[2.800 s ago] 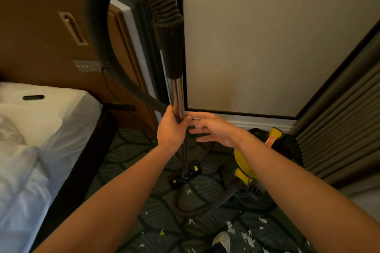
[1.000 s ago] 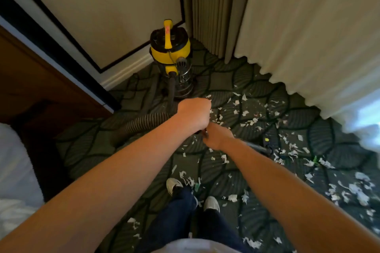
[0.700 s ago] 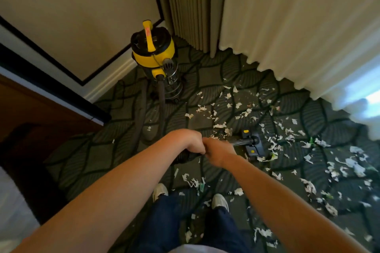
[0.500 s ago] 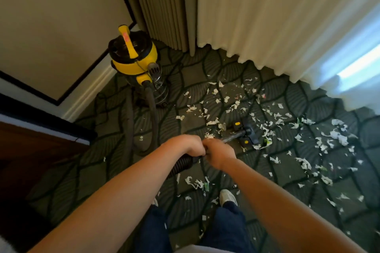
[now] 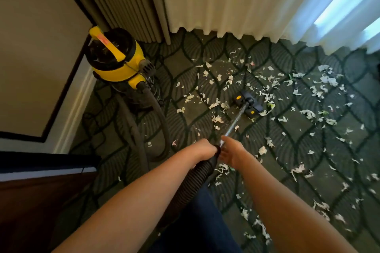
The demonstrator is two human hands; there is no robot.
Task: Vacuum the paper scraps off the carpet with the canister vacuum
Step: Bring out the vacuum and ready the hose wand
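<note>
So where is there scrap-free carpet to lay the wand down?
Bare carpet lies between the canister vacuum and the curtain hem, and left of the hose loop along the baseboard. Paper scraps crowd around the floor head and everywhere to its right.

A dark green patterned carpet [image 5: 287, 150] carries a yellow canister vacuum [image 5: 115, 61], standing upright. Its grey hose [image 5: 141, 129] loops on the pile just in front of the canister, the floor head [image 5: 247, 103] sits flat to its right, and torn paper scraps [image 5: 216, 118] lie strewn around that head and farther right.
</note>
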